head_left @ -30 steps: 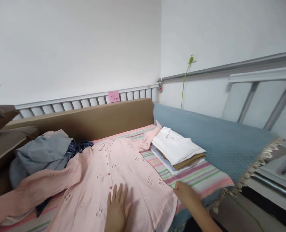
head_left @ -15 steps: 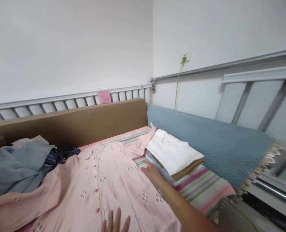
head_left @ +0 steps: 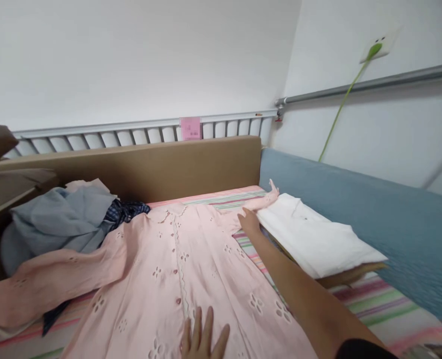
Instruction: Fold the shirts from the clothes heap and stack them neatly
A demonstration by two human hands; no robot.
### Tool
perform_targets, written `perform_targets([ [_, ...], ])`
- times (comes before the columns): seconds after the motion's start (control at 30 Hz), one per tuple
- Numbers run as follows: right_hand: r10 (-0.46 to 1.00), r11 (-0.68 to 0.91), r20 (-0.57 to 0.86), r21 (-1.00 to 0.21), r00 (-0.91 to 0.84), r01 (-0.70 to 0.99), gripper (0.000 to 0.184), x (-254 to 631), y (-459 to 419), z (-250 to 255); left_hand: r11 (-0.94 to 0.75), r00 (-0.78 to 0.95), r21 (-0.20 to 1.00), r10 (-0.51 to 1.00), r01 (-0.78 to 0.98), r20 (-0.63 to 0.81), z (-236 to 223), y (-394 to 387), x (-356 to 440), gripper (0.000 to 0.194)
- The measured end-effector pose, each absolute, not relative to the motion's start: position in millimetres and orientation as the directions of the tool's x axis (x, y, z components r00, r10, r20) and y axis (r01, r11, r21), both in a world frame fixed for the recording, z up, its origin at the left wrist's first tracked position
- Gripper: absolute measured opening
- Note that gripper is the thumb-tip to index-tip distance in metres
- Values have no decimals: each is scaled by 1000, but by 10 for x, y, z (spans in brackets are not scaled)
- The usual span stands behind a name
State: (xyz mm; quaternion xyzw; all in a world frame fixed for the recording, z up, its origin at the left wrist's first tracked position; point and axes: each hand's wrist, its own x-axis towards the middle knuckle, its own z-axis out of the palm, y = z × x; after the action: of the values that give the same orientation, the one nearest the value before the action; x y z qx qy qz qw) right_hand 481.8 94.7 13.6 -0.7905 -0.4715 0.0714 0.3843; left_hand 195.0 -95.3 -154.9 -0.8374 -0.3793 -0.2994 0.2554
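A pale pink button-front blouse with a scalloped collar and cut-out flower patterns lies spread out, its sleeves stretched to both sides. My left hand rests flat on its lower front, beside the button line, fingers spread. Farther off, my right hand is at the sleeve on the right, thumb and finger closed on the cloth; its other fingers are hidden. Just right of that hand sits a stack of folded clothes with a white garment on top and a brown one beneath. The sleeve's end lies beside the stack.
A striped sheet covers the bed. Crumpled blue-grey clothes and a dark plaid cloth lie at the left, near cardboard boxes. A brown board and a blue padded side border the bed.
My right hand has moved from the sheet beside the stack up to the blouse's sleeve. My left hand stays flat on the blouse. The view has turned left.
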Motion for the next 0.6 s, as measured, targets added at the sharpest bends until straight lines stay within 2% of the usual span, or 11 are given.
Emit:
perform_targets([
  [0.13, 839, -224, 298, -574, 456, 788, 46, 4492, 1046, 428, -672, 641, -275, 384, 688, 664, -1341, -923, 1845, 71],
  [0.23, 878, -181, 304, -504, 370, 845, 44, 4070, 1107, 674, -709, 674, -275, 369, 649, 640, -1210, -924, 1797, 73],
  [0.47, 972, -21, 204, -407, 113, 913, 45, 2459, 1071, 1003, -722, 647, -144, 490, 677, 585, -1308, -984, 1837, 70],
  [0.6, 976, 186, -5, -493, -217, 850, 55, 1940, 807, 913, -729, 620, 4, 585, 684, 523, -1358, -1031, 1875, 67],
])
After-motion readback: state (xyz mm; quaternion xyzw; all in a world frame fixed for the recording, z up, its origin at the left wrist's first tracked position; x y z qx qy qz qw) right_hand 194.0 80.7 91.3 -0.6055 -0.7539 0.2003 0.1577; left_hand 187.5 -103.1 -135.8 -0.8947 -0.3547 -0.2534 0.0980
